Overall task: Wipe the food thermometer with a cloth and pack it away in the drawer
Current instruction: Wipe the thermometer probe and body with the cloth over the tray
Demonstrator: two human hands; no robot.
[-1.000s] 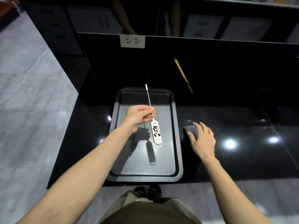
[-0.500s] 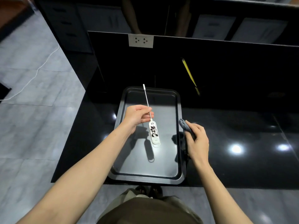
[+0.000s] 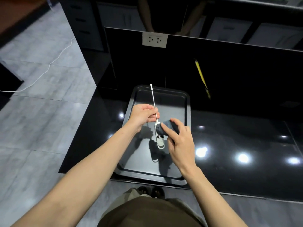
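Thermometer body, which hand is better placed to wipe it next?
Probably the right hand: it holds the cloth against the thermometer body. The left hand pinches the probe over the tray, steadying it.

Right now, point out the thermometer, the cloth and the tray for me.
thermometer (image 3: pixel 161 141), head view, on the white body below the cloth.
cloth (image 3: pixel 165 127), head view, on the dark fold beside the thumb.
tray (image 3: pixel 129 104), head view, on the left rim.

We see the white food thermometer (image 3: pixel 159 138) held above the tray, its thin probe pointing away, dark markings on its oval body. A dark cloth (image 3: pixel 170 126) lies pressed against the body's upper part.
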